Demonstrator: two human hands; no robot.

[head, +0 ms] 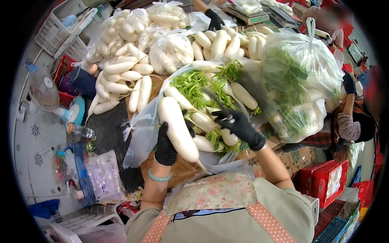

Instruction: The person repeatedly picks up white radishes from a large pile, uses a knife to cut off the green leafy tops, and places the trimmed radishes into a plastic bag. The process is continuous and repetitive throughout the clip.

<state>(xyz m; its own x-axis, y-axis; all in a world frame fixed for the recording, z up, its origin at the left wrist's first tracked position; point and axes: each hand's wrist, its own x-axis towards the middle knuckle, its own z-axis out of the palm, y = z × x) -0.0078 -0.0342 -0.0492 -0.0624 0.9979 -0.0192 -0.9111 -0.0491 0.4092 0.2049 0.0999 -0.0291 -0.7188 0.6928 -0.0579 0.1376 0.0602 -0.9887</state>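
Observation:
My left hand, in a black glove, grips a large white daikon radish that hangs tilted, root tip toward my apron. In my gloved right hand is a knife; its dark blade is blurred and points away to the upper left. Beneath both hands lies an opened clear plastic bag holding several daikons with cut leaf stubs. Leafy green tops spread over the radishes in the bag's far part. The blade crosses in front of these greens.
Bare daikons pile at the left, with bagged ones behind. Tied bags of leafy daikons stand at the right. A co-worker's gloved hand reaches in at the far side. A fan and a blue basket are at left.

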